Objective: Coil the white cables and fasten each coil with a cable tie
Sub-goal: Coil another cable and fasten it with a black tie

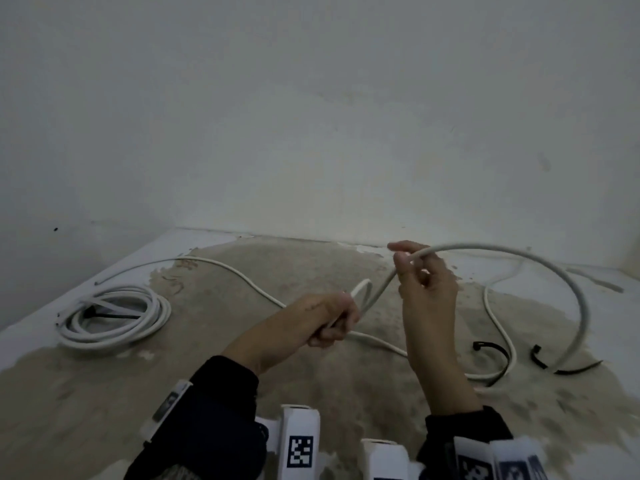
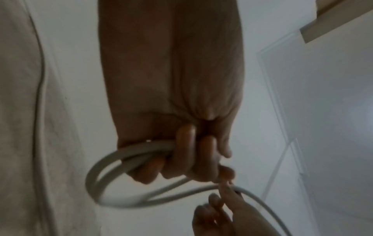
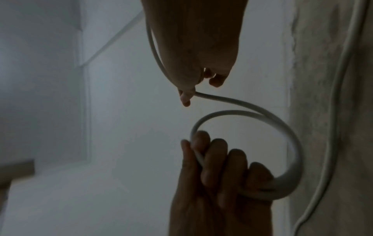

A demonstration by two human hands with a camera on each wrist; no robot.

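My left hand (image 1: 332,322) grips a small loop of thick white cable (image 1: 502,252) in its curled fingers (image 2: 182,150). The loop (image 2: 95,183) sticks out past the fist. From there the cable rises to my right hand (image 1: 407,263), which pinches it between thumb and fingertips (image 3: 186,97) above and right of the left hand (image 3: 218,167). Beyond the right hand it arcs right and drops to the surface. A finished white coil (image 1: 114,318) with a black tie lies far left. Two loose black cable ties (image 1: 498,351) (image 1: 538,356) lie at the right.
A thinner white cable (image 1: 225,268) snakes across the worn beige surface (image 1: 207,358), passing under both hands and curling at the right. White walls close the back and left. Tagged wrist cameras and dark sleeves fill the bottom edge.
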